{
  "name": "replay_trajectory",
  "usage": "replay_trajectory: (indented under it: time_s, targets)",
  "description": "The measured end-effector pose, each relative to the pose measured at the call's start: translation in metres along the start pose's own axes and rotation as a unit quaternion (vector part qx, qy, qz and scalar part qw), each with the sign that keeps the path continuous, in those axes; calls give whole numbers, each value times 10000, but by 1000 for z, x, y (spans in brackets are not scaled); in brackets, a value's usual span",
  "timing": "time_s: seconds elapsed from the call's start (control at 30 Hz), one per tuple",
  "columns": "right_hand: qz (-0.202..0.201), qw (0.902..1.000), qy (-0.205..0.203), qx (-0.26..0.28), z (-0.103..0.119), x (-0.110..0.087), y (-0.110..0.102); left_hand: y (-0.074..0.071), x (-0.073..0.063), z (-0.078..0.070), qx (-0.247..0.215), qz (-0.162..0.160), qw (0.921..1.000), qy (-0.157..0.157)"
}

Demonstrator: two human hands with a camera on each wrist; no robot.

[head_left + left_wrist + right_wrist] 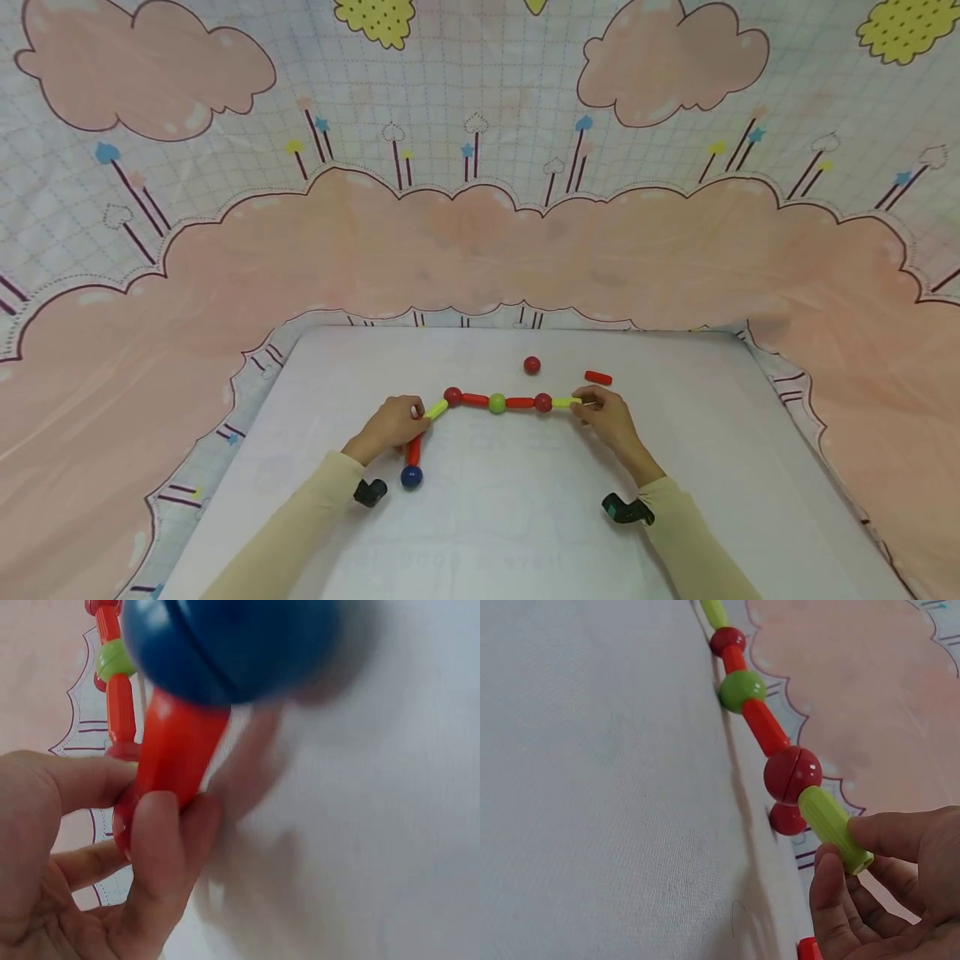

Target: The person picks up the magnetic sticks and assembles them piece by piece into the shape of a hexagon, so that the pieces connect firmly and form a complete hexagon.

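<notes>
A chain of coloured balls and rods runs between the two hands. My left hand (396, 422) pinches a red ball (124, 817) at its left bend. From there a red rod (414, 451) leads to a blue ball (411, 477), and a yellow-green rod (436, 410) leads to another red ball (452, 397). Farther along come a red rod (475, 400), a green ball (497, 403), a second red rod (520, 403) and a red ball (543, 402). My right hand (611, 423) grips the free end of the last yellow-green rod (835, 829) between thumb and fingers.
Behind the chain, a loose red ball (532, 365) and a loose red rod (598, 377) lie on the white table (480, 533). A patterned cloth (480, 250) hangs behind the table and along its sides. Dark wrist devices (628, 509) sit by both cuffs.
</notes>
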State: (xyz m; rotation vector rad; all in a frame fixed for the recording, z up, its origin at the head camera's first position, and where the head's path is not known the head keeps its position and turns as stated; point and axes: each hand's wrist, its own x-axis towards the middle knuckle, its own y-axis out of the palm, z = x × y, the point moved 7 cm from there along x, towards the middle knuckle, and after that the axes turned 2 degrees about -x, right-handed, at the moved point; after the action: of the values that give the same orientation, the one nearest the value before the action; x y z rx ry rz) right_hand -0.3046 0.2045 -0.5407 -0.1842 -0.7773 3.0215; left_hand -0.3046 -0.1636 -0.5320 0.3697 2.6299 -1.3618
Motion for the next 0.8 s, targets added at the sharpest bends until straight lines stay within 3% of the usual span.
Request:
replay_trajectory:
  time_s: [0.27,0.53,0.8]
  targets:
    - [-16,10000,20,31,-1,2,1,6,-2,0,-574,-213,9981,-89]
    - [-54,10000,-6,25,-2,2,0,0,5,-5,373,-403,9983,198]
    - [1,10000,46,-27,-5,3,3,3,9,-4,473,-485,9975,224]
